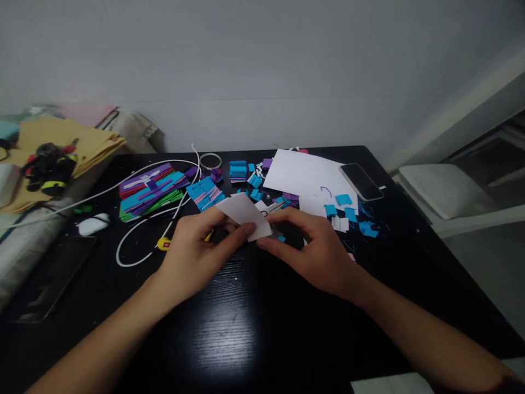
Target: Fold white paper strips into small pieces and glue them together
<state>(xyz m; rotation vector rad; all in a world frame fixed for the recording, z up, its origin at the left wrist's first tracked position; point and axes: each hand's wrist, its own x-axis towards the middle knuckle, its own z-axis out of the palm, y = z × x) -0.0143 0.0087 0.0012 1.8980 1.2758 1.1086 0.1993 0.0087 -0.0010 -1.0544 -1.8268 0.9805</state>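
Note:
A small piece of white paper (243, 210) is held up over the black table, tilted, between my two hands. My left hand (197, 249) pinches it, the thumb lying across its front face. At the paper's lower right corner, my right hand (315, 249) has thumb and forefinger closed on the edge. Behind the paper lie scissors (274, 208), partly hidden, among blue and purple paper scraps. A yellow tool (164, 243) shows beside my left hand, its other end hidden by the fingers.
Stacks of coloured paper strips (151, 191) lie at the left with a white cable (118, 251) looping round them. White sheets (305, 172) and a phone (361, 181) lie at the back right. Blue scraps (368, 229) are scattered near them. A dark phone-like slab (53, 279) rests at the left.

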